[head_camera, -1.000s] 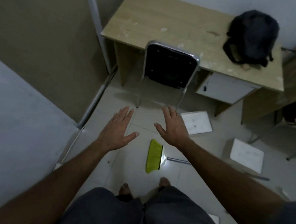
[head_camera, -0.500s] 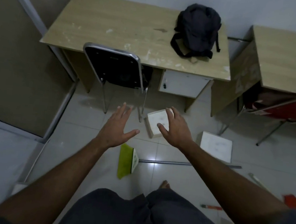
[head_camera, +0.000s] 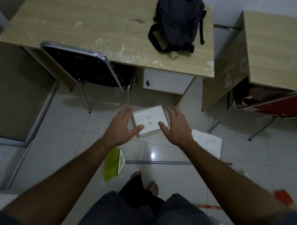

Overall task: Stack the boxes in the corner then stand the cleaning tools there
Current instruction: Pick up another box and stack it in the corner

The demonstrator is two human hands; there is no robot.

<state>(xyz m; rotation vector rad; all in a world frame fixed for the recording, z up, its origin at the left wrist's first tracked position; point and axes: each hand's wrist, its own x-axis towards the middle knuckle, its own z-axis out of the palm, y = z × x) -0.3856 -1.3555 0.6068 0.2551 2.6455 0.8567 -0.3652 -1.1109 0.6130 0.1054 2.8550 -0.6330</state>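
Both hands, left hand [head_camera: 119, 127] and right hand [head_camera: 176, 128], flank the white box [head_camera: 149, 120] (fingers spread, holding nothing).

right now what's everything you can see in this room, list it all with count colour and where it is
white box: 1, white, on the floor below the desk drawer, between the two hands
second white box: 1, white, on the floor right of the first
broom: 1, green bristles, grey handle, lying on the floor by the feet
desk: 1, light wood, against the far wall
backpack: 1, dark, on the desk
black chair: 1, black with metal frame, pushed to the desk
second desk: 1, light wood, far right
red chair: 1, red, at the second desk
red object: 1, red, floor at right, blurred
left hand: open, spread, beside the box
right hand: open, spread, beside the box
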